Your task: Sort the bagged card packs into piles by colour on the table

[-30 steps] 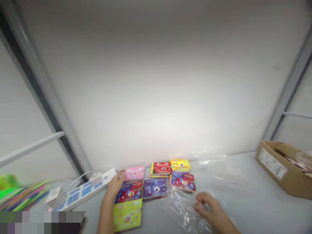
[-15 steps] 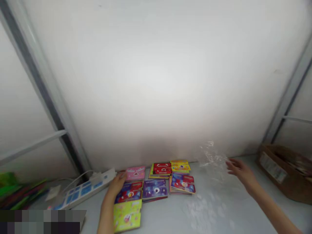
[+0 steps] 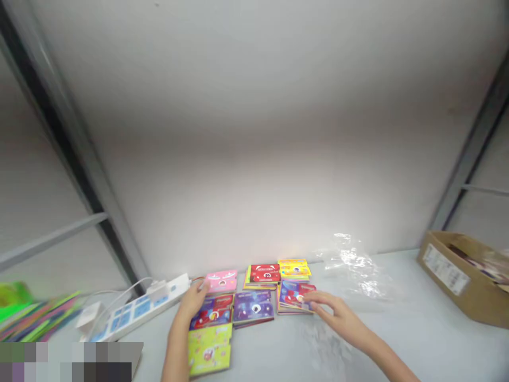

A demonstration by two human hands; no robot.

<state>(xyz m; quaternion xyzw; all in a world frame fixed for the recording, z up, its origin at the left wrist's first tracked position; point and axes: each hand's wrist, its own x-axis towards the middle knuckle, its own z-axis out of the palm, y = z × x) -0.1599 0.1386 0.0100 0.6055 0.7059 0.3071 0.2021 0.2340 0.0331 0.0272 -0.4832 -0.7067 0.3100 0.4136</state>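
Observation:
Several small stacks of colourful cards lie on the grey table (image 3: 397, 329). My left hand (image 3: 194, 297) rests at the left edge of the pink stack (image 3: 222, 281), above a red and blue stack (image 3: 214, 313); what its fingers hold, if anything, is hard to tell. A lime green stack (image 3: 209, 350) lies nearest me. In the middle are a purple stack (image 3: 253, 306) and a red one (image 3: 265, 274), with a yellow one (image 3: 294, 268) beside it. My right hand (image 3: 332, 313) touches the right edge of another red and blue stack (image 3: 292, 294), fingers apart.
Crumpled clear plastic (image 3: 358, 270) lies behind my right hand. A cardboard box (image 3: 449, 270) stands at the right. On the left are a white power strip (image 3: 139, 310) with plugs and cables, and a pile of bright strips (image 3: 40, 318). A pale wall (image 3: 254, 185) rises behind.
My right hand has moved left and nearer, away from the clear plastic and onto the right-hand red and blue stack. The plastic now lies on the table. My left hand has barely moved.

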